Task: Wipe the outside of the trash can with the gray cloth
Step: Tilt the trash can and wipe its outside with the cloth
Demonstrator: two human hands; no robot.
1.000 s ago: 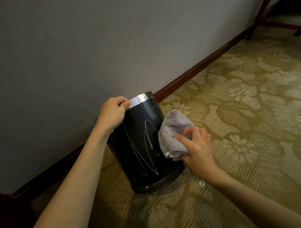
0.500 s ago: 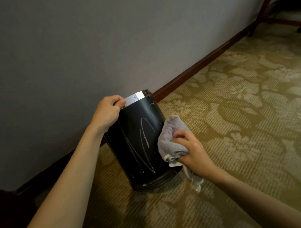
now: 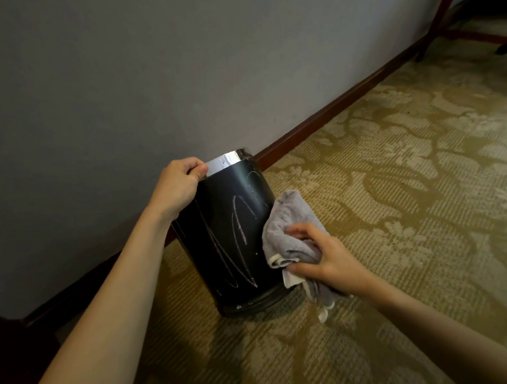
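Since 1 s ago: cloth [image 3: 288, 233] dropped lower on the can [image 3: 230, 230], now bunched vs. spread flat earlier; little shift vs. 0.5 s ago. Right hand [image 3: 326, 261] gone from flat-palmed press to a gather, clamped on the cloth, thumb under, fingers [image 3: 301, 229] curled over the top fold. Loose end w/ white hem hanging below the hand, near the carpet [image 3: 390, 187]. Left hand [image 3: 177, 186] same as before: closed on the shiny rim [image 3: 222, 164], thumb on the metal band, steadying.

Can: black, standing on carpet just beside the wall [image 3: 127, 81] and baseboard [image 3: 316, 123], leaning slightly toward the wall at top. Cloth touching its right flank, mid to low height.

Meaning for task: looks like a re-grip between strokes, not a stroke itself. Pale chalky scribbles [image 3: 239, 221] across the front face untouched, so bulk of wiping not done yet; right side only partly covered, back side hidden, can't tell its state. Probably next: sweep cloth left over the marks, w/ left hand bracing or turning the can. Risk: dangling end dragging on carpet; can tipping if pushed hard while held only at rim.
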